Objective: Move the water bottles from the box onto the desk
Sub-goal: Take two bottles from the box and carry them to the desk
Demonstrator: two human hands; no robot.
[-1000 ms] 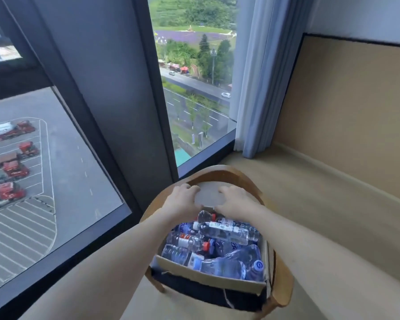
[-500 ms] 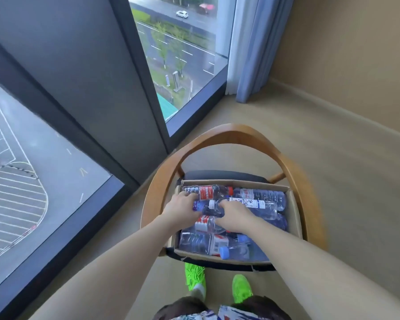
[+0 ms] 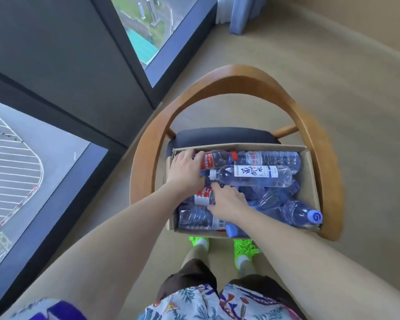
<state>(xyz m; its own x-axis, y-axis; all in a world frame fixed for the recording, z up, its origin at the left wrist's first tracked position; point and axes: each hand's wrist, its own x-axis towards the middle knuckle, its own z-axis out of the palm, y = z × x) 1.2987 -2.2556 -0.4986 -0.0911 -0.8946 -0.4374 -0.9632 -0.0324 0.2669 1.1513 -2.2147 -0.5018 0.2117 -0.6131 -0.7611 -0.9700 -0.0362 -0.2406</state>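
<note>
An open cardboard box (image 3: 310, 158) stands on a chair seat, filled with several clear water bottles lying on their sides. My left hand (image 3: 185, 172) is at the box's far left corner, its fingers curled over the base end of a red-labelled bottle (image 3: 217, 159). My right hand (image 3: 226, 202) lies with spread fingers on the bottles at the middle left, beside another red-labelled bottle (image 3: 202, 197). Just beyond it lies a white-capped bottle (image 3: 252, 175) with a white and blue label. A blue-capped bottle (image 3: 303, 214) lies at the near right corner.
The box sits on a wooden armchair (image 3: 240, 75) with a curved back rail and a dark cushion (image 3: 222, 135). Floor-to-ceiling windows (image 3: 21, 158) run along the left, and beige floor (image 3: 356, 112) lies to the right. My green shoes (image 3: 243, 247) stand just in front of the chair.
My view has tilted down onto the box. Both hands came back from the far side into the box and now lie on the bottles at its left.
</note>
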